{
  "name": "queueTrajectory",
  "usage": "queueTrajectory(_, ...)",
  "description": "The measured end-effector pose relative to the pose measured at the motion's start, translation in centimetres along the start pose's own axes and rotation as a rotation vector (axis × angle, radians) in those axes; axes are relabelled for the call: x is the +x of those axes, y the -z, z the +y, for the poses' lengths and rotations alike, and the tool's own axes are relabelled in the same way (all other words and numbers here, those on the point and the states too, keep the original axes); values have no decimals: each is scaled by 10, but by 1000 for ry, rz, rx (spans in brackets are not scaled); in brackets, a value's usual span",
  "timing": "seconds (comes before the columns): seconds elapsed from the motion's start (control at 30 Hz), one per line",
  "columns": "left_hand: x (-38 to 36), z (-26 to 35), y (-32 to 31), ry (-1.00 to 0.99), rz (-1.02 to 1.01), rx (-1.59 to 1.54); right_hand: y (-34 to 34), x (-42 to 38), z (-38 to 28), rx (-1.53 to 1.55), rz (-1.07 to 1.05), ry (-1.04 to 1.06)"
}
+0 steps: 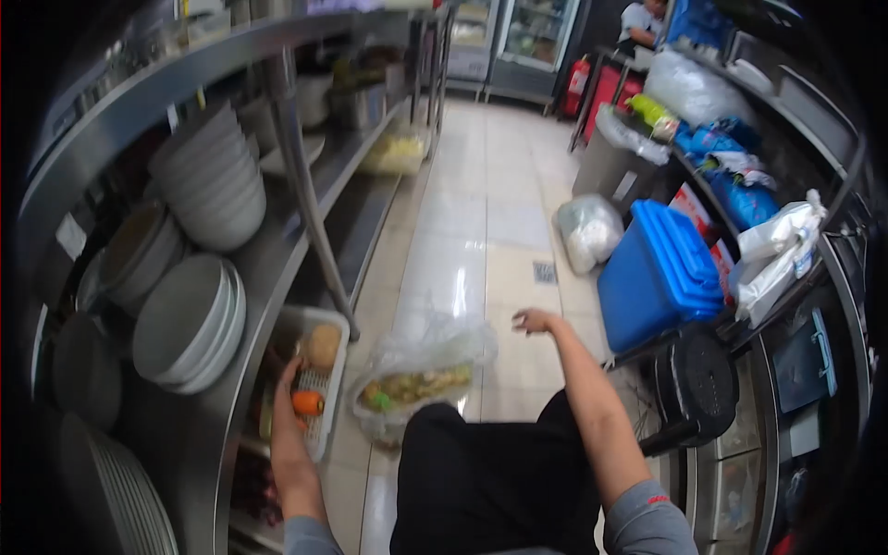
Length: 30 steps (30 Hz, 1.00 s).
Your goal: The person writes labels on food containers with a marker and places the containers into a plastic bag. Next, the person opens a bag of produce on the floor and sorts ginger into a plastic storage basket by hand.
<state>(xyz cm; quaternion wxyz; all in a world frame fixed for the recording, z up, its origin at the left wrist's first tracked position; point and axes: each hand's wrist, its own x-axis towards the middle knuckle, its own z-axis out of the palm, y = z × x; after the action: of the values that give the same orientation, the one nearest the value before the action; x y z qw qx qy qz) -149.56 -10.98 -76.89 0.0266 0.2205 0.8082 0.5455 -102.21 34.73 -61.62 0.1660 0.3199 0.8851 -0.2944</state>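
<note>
My left hand (pixel 286 368) reaches into a white plastic basket (pixel 336 393) on the lower shelf at left; its fingers are blurred and partly hidden. Beside it in the basket lie an orange carrot (pixel 308 402) and a round tan vegetable (pixel 323 345). My right hand (pixel 532 321) hangs over the tiled floor, fingers loosely apart and holding nothing. Between my arms, in front of my knees, a clear plastic bag (pixel 435 347) lies on the floor with green and brown vegetable scraps (pixel 416 388) in it.
A steel shelf (pixel 199 444) at left carries stacked white bowls (pixel 211 180) and plates. At right stand a blue lidded bin (pixel 652 277), a black stool-like object (pixel 696 384), a stuffed plastic bag (pixel 589 231) and a grey bin (pixel 610 162). Another person (pixel 640 23) is at the far right.
</note>
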Motion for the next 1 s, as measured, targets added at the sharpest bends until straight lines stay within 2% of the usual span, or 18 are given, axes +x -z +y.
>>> queueTrajectory(0.03,2,-5,1,-33,7,27,3,-3,-3,61,-33,10)
queueTrajectory(0.07,1,9,1,47,1,4,7,-8,-7,122,-66,18)
queueTrajectory(0.1,0,20,1,128,-3,-20,-4,13,23,231,-87,185)
queueTrajectory(0.13,-1,29,4,136,-46,25,11,-14,-17,212,-94,-64)
queueTrajectory(0.2,-1,46,11,147,-134,116,19,-35,-46,160,-22,-95)
queueTrajectory(0.27,-19,120,0,-12,59,232,22,-32,-44,184,0,-37)
queueTrajectory(0.3,-41,161,-7,-157,203,307,23,-32,-42,184,-10,-29)
queueTrajectory(0.37,-89,232,-27,-448,323,480,21,-27,-27,195,-33,-18)
queueTrajectory(0.43,-120,230,-66,-721,77,355,21,-36,-29,202,-36,-53)
queueTrajectory(0.5,-150,218,-101,-752,-310,421,25,-44,-30,220,-29,-67)
queueTrajectory(0.57,-175,199,-126,-656,-640,645,26,-46,-23,244,-23,-67)
queueTrajectory(0.63,-211,139,-142,-421,-1081,1096,27,-50,-20,253,-8,-76)
queueTrajectory(0.7,-225,126,-143,-226,-1622,1145,28,-59,-24,245,16,-96)
queueTrajectory(0.8,-246,98,-141,-130,-1951,726,27,-53,-12,268,17,-92)
queueTrajectory(0.83,-245,97,-140,85,-1876,718,25,-51,-8,279,22,-72)
queueTrajectory(0.93,-219,80,-154,-79,-1634,714,26,-48,-10,259,-17,-115)
queueTrajectory(0.97,-212,75,-155,-315,-1356,658,24,-42,-8,241,-34,-77)
queueTrajectory(1.0,-204,72,-157,-300,-1176,630,18,-28,9,279,-62,-17)
